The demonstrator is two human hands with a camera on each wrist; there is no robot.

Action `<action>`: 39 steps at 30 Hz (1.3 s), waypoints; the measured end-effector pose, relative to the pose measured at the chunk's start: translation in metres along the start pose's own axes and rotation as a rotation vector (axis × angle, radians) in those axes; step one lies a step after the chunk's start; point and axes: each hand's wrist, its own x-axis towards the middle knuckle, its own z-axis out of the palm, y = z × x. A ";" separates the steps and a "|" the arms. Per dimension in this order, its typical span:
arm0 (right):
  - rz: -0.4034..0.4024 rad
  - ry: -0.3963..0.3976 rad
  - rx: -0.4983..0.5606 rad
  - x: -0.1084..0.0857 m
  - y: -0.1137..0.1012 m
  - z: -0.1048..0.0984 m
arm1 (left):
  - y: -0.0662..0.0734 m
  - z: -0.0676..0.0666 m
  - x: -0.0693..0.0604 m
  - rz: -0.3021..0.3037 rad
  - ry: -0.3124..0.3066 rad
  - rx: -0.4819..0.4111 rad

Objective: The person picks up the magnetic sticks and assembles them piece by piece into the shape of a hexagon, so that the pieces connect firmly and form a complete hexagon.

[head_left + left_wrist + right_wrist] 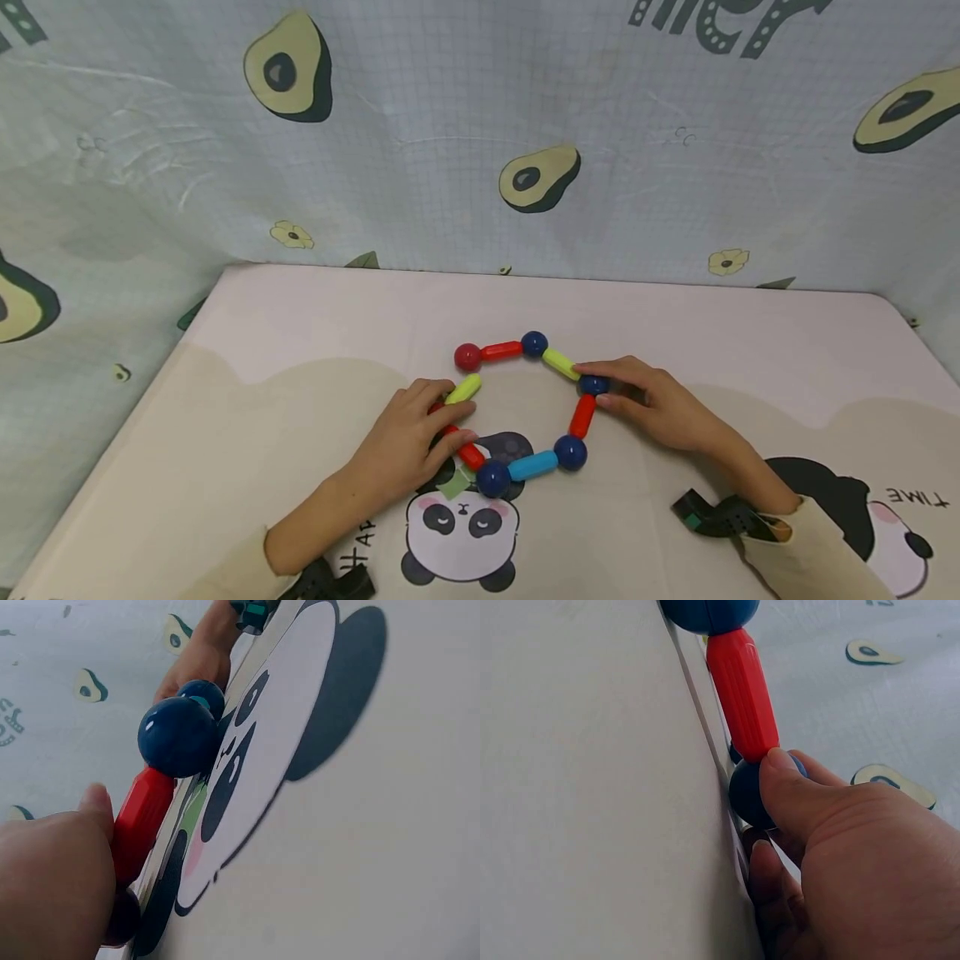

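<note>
On the table lies a loop of coloured rods and balls. My right hand [652,404] pinches a blue ball [750,793] at the loop's right corner, between a yellow-green rod [558,363] and a red rod [742,694]. At the left corner my left hand [408,429] grips a red ball, mostly hidden under its fingers, with a yellow-green rod [463,389] and a red rod [142,825] extending from it. Apart from that yellow-green rod's tip sits the far red ball [467,357]. A light-blue rod [533,465] joins two blue balls on the near side.
The table [637,533] has a cloth printed with a panda face [461,537]. Behind it hangs a pale curtain with avocado prints [540,179]. Black straps [723,515] circle both wrists.
</note>
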 end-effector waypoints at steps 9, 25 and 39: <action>0.004 0.011 -0.004 0.000 -0.002 0.001 | -0.002 0.003 -0.002 -0.011 0.064 -0.011; 0.006 0.011 0.005 0.000 -0.007 -0.001 | -0.020 -0.005 0.000 -0.050 -0.041 -0.177; -0.045 -0.075 0.044 0.002 -0.018 -0.002 | -0.049 -0.013 0.000 0.050 -0.051 -0.372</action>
